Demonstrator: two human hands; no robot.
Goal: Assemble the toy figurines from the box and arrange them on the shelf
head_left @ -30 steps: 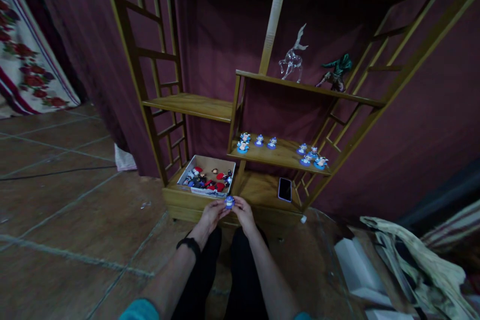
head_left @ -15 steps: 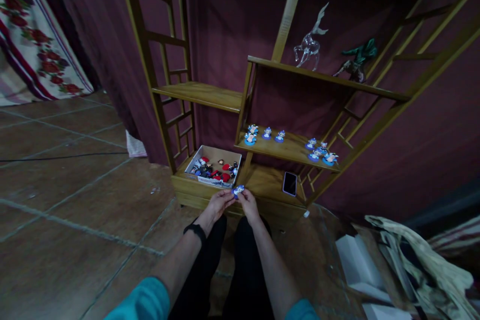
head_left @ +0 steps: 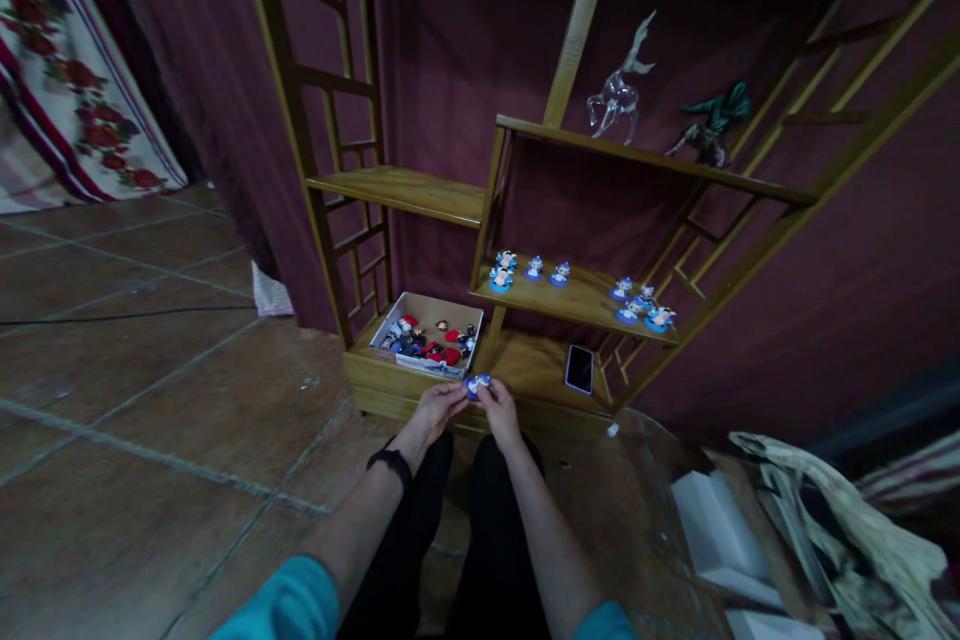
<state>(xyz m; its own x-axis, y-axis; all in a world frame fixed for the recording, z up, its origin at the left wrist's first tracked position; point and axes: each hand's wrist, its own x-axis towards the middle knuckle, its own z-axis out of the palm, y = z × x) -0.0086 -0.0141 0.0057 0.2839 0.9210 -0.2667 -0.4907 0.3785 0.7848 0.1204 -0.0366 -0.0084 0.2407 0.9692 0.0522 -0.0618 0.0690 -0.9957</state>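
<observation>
A small blue-and-white figurine (head_left: 477, 384) is pinched between my two hands, just in front of the cabinet's lower ledge. My left hand (head_left: 440, 407) grips it from the left, and my right hand (head_left: 498, 407) has its fingers on the right side. Behind my left hand sits a shallow white box (head_left: 430, 363) with several red, dark and white figurines lying loose in it. On the shelf (head_left: 570, 297) above stand several similar small figurines, one group at the left end (head_left: 501, 275) and another at the right end (head_left: 643, 305).
A phone (head_left: 580, 367) lies on the lower ledge at the right. A clear glass horse (head_left: 618, 98) and a dark green statuette (head_left: 716, 120) stand on the upper shelf. White boxes (head_left: 716, 525) and crumpled pale cloth (head_left: 847, 510) are on the floor at the right.
The figurine has turned slightly and tipped flatter between my fingers. My hands have barely moved, and the shelf and box look the same.
</observation>
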